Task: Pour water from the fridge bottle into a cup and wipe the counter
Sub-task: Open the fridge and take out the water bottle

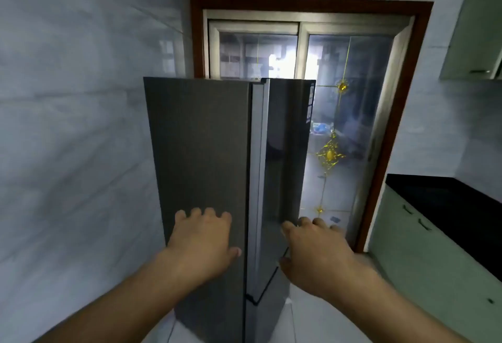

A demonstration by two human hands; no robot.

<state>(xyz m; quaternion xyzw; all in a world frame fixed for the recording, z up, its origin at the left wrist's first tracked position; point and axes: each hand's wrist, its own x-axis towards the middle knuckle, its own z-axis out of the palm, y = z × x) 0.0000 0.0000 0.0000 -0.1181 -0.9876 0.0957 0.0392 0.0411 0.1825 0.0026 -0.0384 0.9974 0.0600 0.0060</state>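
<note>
Two hands were held against the fridge (201, 138), and nothing more of the task could be counted as done. The left hand (203, 236) was laid on the lower part of the grey side panel, its fingers (196, 212) spread and slightly bent at the tips, gripping nothing. The right hand (315, 250) was set at the right edge of the glossy door (285, 152), the thumb on its face and the fingers seemingly hooked round that edge, though their tips were hidden behind it. The door was judged to be shut or barely cracked, since no interior could be seen. The bottle was therefore taken to be inside the fridge, out of sight, and no cup was shown. The black counter (440, 201) was seen at the right, above pale green cabinets (407, 247), well apart from both hands. Opening, fetching, pouring and wiping were all judged to be left.
</note>
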